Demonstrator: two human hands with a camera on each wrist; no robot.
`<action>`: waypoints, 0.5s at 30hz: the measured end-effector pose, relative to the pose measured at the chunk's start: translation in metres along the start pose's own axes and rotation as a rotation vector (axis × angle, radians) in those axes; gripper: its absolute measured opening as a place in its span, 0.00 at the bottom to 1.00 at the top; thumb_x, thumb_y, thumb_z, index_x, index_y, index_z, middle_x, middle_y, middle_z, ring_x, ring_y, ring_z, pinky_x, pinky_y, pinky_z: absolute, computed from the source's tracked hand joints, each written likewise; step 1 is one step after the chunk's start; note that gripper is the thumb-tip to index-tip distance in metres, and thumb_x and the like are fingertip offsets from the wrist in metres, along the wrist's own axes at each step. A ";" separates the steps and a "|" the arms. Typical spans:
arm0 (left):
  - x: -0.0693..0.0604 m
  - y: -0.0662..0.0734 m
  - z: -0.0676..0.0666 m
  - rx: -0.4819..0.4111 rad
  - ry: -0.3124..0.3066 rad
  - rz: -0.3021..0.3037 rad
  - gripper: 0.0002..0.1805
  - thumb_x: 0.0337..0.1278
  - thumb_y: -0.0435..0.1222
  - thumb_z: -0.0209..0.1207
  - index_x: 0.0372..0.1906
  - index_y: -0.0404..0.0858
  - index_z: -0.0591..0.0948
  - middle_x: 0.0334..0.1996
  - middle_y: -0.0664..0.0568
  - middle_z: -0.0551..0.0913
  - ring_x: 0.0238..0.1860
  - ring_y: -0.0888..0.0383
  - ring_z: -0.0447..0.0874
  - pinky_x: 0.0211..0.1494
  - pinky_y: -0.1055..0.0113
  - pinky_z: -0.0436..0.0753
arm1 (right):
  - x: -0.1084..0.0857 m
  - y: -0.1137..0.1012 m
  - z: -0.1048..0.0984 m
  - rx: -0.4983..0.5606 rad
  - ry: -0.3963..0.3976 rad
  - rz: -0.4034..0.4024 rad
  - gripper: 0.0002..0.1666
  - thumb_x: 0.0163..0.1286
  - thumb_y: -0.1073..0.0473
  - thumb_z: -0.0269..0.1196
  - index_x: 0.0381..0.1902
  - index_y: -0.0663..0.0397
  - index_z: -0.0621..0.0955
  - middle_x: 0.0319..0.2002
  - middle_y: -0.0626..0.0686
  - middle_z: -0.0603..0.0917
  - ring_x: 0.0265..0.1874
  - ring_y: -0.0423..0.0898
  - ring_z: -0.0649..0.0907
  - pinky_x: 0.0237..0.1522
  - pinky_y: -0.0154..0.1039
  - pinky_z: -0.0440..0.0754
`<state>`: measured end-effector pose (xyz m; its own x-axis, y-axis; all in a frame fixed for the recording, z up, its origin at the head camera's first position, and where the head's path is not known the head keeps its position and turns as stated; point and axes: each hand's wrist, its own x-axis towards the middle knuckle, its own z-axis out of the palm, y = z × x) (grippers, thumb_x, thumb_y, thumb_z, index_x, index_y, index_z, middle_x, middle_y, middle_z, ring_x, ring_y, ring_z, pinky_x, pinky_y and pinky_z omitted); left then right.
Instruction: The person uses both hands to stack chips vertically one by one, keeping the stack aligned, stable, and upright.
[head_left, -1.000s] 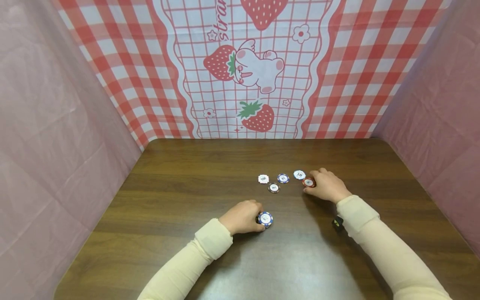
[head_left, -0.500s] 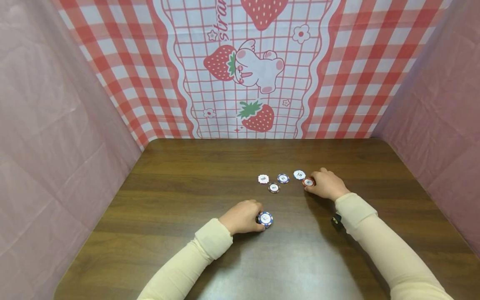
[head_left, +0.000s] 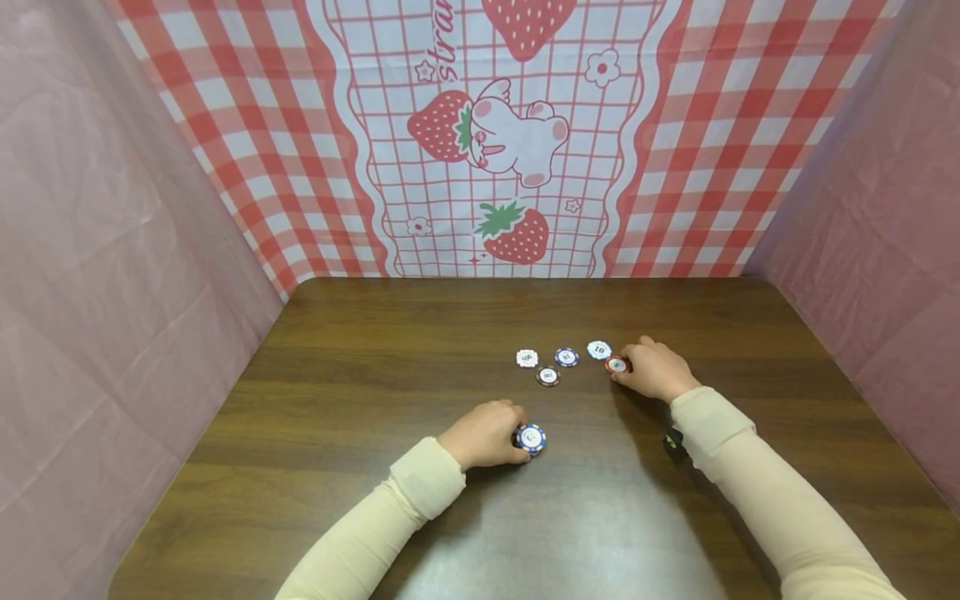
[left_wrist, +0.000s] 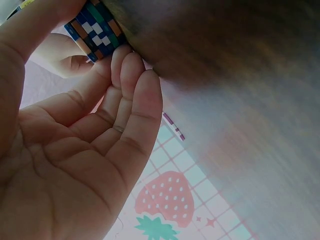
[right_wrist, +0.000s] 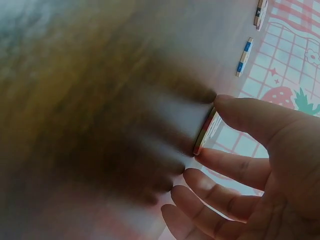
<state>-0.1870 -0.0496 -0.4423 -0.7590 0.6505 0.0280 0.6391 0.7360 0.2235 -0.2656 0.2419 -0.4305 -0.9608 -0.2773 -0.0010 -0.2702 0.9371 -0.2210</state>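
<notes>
In the head view my left hand point(head_left: 483, 435) holds a stack of poker chips point(head_left: 531, 438) upright on the table, a blue-and-white chip on top. From the left wrist view, thumb and fingers grip the sides of that stack point(left_wrist: 95, 31), whose edges show blue, orange, green and white. Farther back and to the right, my right hand point(head_left: 657, 371) has a single red poker chip point(head_left: 617, 365) lying flat between thumb and index finger. Both fingertips meet the rim of this red chip point(right_wrist: 206, 131) in the right wrist view, while the other fingers spread over the wood.
Beside the red chip lies a white-and-light-blue chip point(head_left: 599, 350). Leftward are a blue chip point(head_left: 566, 357), a dark chip point(head_left: 548, 377) and a white chip point(head_left: 527, 358), all flat on the brown wooden table point(head_left: 360, 358). A strawberry-print cloth point(head_left: 517, 167) hangs behind.
My right hand has shifted very slightly and its thumb has drawn in closer to the red chip. The left hand and its stack stay in place.
</notes>
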 end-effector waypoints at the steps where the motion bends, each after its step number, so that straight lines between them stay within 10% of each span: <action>1: 0.000 0.000 0.000 0.003 -0.006 -0.006 0.16 0.42 0.46 0.70 0.33 0.42 0.82 0.29 0.57 0.82 0.31 0.63 0.77 0.39 0.69 0.77 | 0.000 0.000 0.000 0.000 0.000 0.000 0.21 0.60 0.51 0.67 0.46 0.59 0.84 0.38 0.62 0.80 0.37 0.60 0.80 0.37 0.56 0.77; 15: -0.001 0.001 -0.001 0.009 -0.013 -0.007 0.16 0.42 0.47 0.71 0.35 0.42 0.82 0.30 0.57 0.82 0.32 0.63 0.77 0.40 0.69 0.78 | 0.001 0.000 0.003 0.002 0.026 0.001 0.18 0.61 0.51 0.66 0.43 0.58 0.84 0.37 0.60 0.81 0.36 0.57 0.80 0.36 0.54 0.78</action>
<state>-0.1858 -0.0496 -0.4409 -0.7620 0.6475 0.0134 0.6345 0.7423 0.2153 -0.2668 0.2409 -0.4339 -0.9624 -0.2706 0.0244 -0.2690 0.9370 -0.2229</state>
